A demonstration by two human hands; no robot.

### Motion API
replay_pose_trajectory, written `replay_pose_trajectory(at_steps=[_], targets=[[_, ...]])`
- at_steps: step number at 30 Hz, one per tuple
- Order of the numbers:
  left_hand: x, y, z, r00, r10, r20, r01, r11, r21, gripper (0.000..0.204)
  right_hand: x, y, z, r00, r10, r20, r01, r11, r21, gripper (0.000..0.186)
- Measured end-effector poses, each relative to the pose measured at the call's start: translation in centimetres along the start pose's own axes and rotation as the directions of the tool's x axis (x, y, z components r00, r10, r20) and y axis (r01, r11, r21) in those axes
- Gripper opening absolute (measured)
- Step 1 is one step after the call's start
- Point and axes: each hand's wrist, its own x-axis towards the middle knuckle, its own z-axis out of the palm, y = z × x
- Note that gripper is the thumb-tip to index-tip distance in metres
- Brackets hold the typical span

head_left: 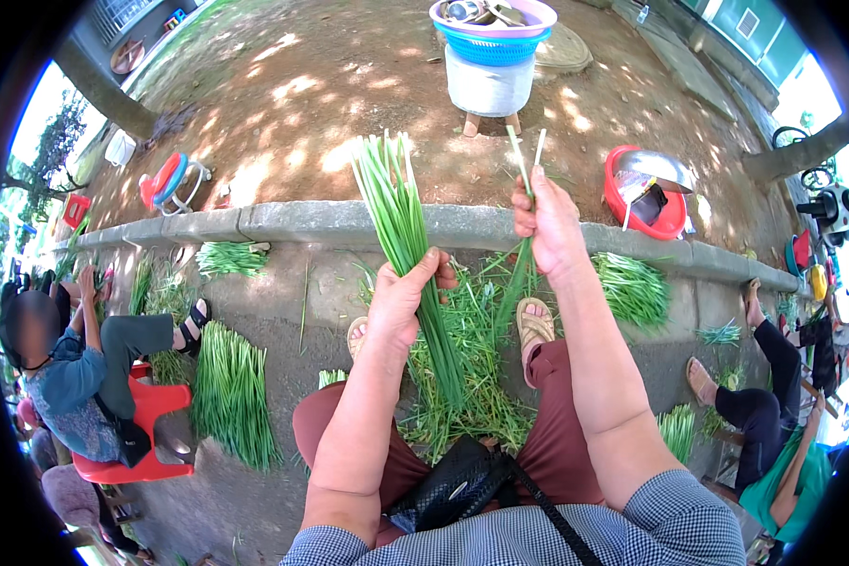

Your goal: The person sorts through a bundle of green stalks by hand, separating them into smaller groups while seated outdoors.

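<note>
My left hand (407, 288) is closed around a thick bunch of garlic chives (394, 203). Their pale ends point up and away from me, and the dark green leaves hang down past my wrist. To its right, my raised right hand (549, 219) grips a few separate chive stalks (520, 158) between thumb and fingers. Pale tips stick out above that hand, while thin leaves trail below it. Under both hands, between my sandalled feet, a loose heap of green leaves and trimmings (486, 325) covers the ground.
Bundles of chives lie at left (231, 396), far left (231, 258) and right (632, 291). A stone kerb (302, 223) crosses ahead. Beyond it stand a red basin (665, 224) and stacked tubs (493, 80). A person on a red chair (156, 406) sits left; another (774, 443) sits right.
</note>
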Motion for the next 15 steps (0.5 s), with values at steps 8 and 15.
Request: replay_pose_trajectory(at_steps=[8, 15], targets=[[0.3, 0.5, -1.0, 0.98, 0.004, 0.197, -0.02, 0.997, 0.08, 0.019, 0.9, 1.1, -0.5, 0.994, -0.094, 0.062, 0.106, 0.967, -0.23, 0.02], [-0.3, -0.2, 0.2, 0.948, -0.095, 0.304, 0.13, 0.987, -0.096, 0.019, -0.6, 3.5, 2.9, 0.983, 0.012, 0.184, -0.007, 1.0, -0.03, 0.022]])
